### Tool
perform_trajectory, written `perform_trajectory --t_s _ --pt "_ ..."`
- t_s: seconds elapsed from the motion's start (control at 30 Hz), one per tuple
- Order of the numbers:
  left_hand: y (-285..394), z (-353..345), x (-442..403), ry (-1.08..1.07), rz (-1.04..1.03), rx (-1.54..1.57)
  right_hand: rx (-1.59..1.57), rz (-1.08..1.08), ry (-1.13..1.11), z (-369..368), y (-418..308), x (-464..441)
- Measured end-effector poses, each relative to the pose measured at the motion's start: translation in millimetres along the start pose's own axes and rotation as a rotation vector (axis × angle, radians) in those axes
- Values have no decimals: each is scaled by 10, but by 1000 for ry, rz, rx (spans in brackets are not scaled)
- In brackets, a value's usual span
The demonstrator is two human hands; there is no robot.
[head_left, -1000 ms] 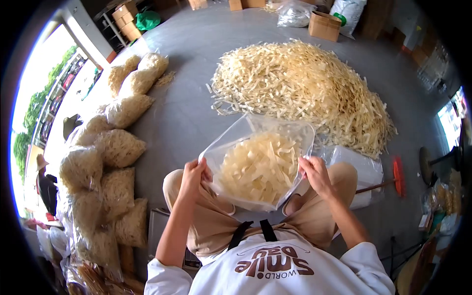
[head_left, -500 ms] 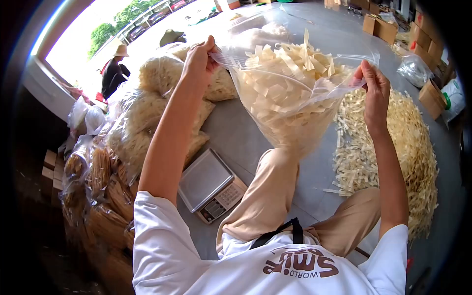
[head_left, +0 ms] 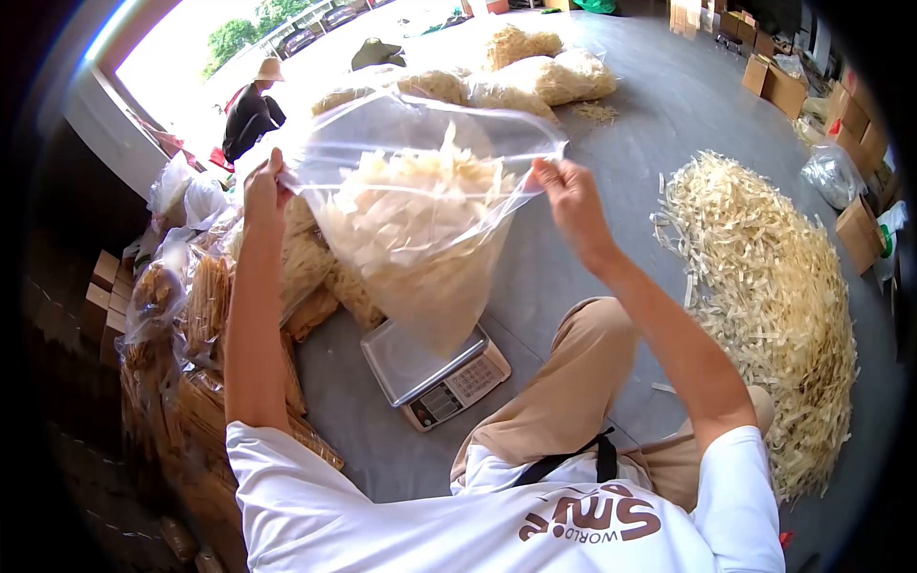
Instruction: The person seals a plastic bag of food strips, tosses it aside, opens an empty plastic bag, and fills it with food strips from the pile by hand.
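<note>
Between my hands hangs a clear plastic bag [head_left: 411,229], its mouth spread wide and its lower part filled with pale, flat dried strips [head_left: 420,177]. My left hand [head_left: 265,181] is closed on one upper corner of the bag. The opposite upper corner is pinched in my right hand [head_left: 570,196]. Beneath the bag's tip is a digital scale [head_left: 444,392] with a metal pan, on the floor by my bent leg. The bag's tip overlaps the pan; I cannot tell whether it touches.
A large heap of loose strips [head_left: 774,306] lies on the grey floor at right. Filled clear bags [head_left: 564,76] lie ahead; bagged brown sticks [head_left: 205,306] crowd the left. Cardboard boxes [head_left: 774,84] stand far right. A person in a hat [head_left: 253,115] crouches far left.
Both hands have carried the bag leftward, from above the floor in front of my leg to above the scale. My view has shifted, showing more filled bags ahead.
</note>
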State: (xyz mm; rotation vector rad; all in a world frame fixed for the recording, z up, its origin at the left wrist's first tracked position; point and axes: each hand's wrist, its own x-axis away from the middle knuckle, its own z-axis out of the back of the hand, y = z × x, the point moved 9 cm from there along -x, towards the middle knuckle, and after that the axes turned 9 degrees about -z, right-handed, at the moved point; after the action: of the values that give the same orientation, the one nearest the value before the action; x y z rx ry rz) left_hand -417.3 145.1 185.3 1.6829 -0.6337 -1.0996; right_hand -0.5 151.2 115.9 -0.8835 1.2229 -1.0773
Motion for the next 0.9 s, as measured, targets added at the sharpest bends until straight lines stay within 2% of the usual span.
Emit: perform_trajectory --t_s 0.03,0.07,0.1,0.13,0.17,0.2,0.27,0.33,0.37,0.43,0.47,0.53,0.6,0.63,0.67,0.73,0.77,0.87,0.9 --pt "-52 166 147 42 1 -66 33 -53 -70 -195 113 54" --pt "-307 460 128 -6 37 -69 45 -78 -122 -384 243 126" --pt "-272 539 416 65 90 -267 57 -102 -174 -581 409 222" --pt "-453 707 541 53 150 -317 -12 -34 -187 -788 588 350" --pt "-902 1166 546 160 230 -309 -83 33 -196 -950 680 472" --pt "-985 1282 740 164 291 -312 -84 36 -196 -1017 635 548" --pt "-1043 1658 753 212 277 -246 -15 98 -318 -1187 403 695" --pt "-1126 2132 567 142 229 43 8 28 -399 -1322 143 577" --pt "-1078 2142 564 139 229 41 4 -29 -406 -1341 36 513" --pt "-820 2186 571 317 191 44 -43 26 -339 -1373 -70 371" --pt "-704 2097 611 313 198 47 -91 61 -279 -1338 -101 329" --pt "-348 1865 840 422 83 84 -70 33 -289 -1314 -167 347" --pt "-470 2075 914 422 102 60 -14 73 -367 -1373 -236 397" --pt "-512 2152 954 416 106 34 -55 190 -377 -1408 -244 451" --pt "-597 2211 1032 420 110 34 -53 186 -382 -1445 -144 489" --pt "-831 2191 1258 315 252 -86 78 93 -465 -1563 70 608" --pt "-921 2212 1337 347 247 -53 66 -47 -497 -1587 244 639" --pt "-842 2059 1480 383 242 -87 -15 -18 -435 -1534 221 602" --pt "-778 1980 1475 309 217 -142 1 14 -451 -1539 194 593"
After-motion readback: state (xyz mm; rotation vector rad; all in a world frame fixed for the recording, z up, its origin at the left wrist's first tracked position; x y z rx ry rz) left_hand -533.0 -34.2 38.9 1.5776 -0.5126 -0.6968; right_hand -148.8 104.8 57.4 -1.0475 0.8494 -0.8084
